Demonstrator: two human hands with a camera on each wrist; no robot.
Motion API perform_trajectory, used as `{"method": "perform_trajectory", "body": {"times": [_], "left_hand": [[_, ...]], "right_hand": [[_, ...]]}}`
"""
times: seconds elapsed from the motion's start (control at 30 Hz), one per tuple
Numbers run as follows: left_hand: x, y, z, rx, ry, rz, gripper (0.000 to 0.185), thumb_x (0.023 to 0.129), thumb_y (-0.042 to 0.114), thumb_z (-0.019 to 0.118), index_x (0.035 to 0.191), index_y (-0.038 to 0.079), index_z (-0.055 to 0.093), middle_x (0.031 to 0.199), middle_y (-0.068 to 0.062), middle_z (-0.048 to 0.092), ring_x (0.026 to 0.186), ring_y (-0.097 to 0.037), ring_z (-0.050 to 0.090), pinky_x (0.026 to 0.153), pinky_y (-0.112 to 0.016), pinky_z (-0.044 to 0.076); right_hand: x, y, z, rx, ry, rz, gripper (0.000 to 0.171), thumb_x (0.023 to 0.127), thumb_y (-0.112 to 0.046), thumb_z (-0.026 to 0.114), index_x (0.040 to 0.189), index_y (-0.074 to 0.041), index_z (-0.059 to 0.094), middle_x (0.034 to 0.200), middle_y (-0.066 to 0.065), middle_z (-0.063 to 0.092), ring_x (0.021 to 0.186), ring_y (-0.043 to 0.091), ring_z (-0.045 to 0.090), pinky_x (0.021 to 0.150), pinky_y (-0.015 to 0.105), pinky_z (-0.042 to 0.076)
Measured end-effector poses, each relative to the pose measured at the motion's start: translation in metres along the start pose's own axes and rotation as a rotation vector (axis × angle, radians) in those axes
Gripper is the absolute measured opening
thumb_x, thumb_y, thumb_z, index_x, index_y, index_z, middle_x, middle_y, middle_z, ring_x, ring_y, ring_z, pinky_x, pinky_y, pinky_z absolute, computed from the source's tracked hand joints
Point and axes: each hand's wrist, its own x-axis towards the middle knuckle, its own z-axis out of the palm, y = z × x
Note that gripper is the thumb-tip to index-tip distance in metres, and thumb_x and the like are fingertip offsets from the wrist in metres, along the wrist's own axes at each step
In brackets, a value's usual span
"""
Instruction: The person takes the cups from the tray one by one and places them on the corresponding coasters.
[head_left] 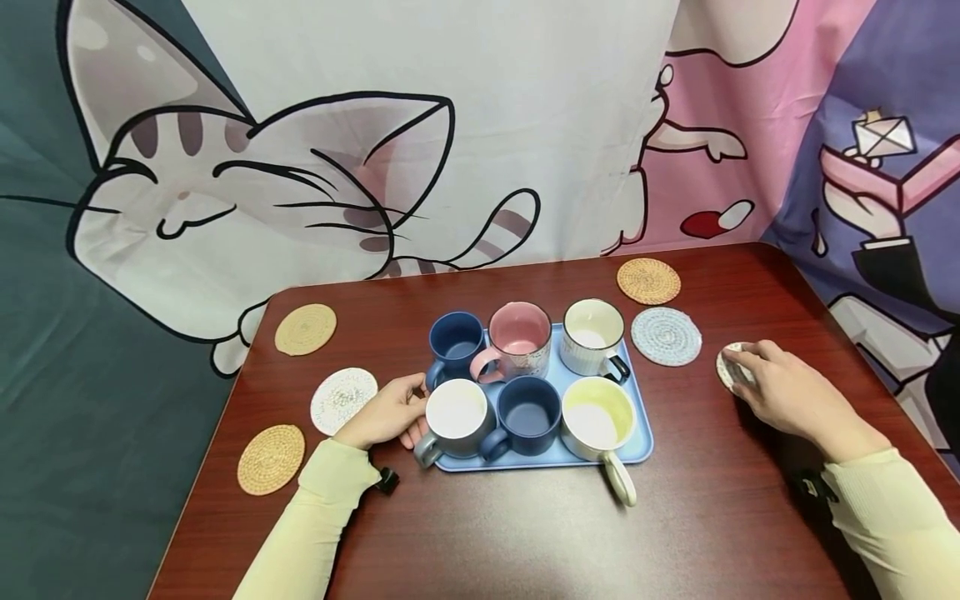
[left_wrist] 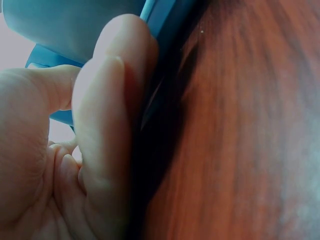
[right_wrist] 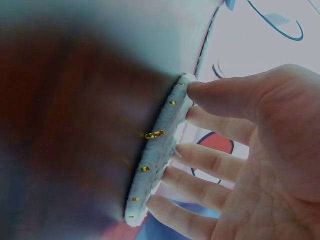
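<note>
We find the left hand with its fingertips at the left edge of the blue tray; whether it grips, we cannot tell. Well right of the tray, the right hand, palm down and fingers extended, touches a white coaster. Six mugs crowd the tray; a pale blue coaster lies just beside its right edge. Only the right wrist view shows gold flecks along the white coaster's rim.
</note>
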Motion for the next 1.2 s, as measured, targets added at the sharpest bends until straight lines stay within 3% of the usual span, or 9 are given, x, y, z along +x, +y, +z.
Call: {"method": "perform_trajectory", "body": {"times": [0.47, 1.2], "left_hand": [[0.0, 0.001, -0.001, -0.012, -0.005, 0.0, 0.022, 0.107, 0.023, 0.058, 0.105, 0.002, 0.054, 0.063, -0.008, 0.07, 0.044, -0.013, 0.064, 0.043, -0.032, 0.056], [-0.001, 0.001, 0.001, -0.002, 0.002, 0.0, 0.021, 0.107, 0.022, 0.057, 0.103, 0.002, 0.053, 0.064, -0.007, 0.069, 0.045, -0.013, 0.064, 0.044, -0.031, 0.056]], "right_hand": [[0.033, 0.017, 0.006, 0.013, -0.052, 0.033, 0.044, 0.076, -0.004, 0.081, 0.118, 0.002, 0.068, 0.109, 0.031, 0.065, 0.088, 0.048, 0.068, 0.078, 0.063, 0.055], [0.051, 0.027, 0.009, 0.039, -0.114, 0.089, 0.043, 0.081, -0.006, 0.077, 0.121, 0.002, 0.067, 0.113, 0.034, 0.062, 0.094, 0.052, 0.066, 0.082, 0.066, 0.052]]}}
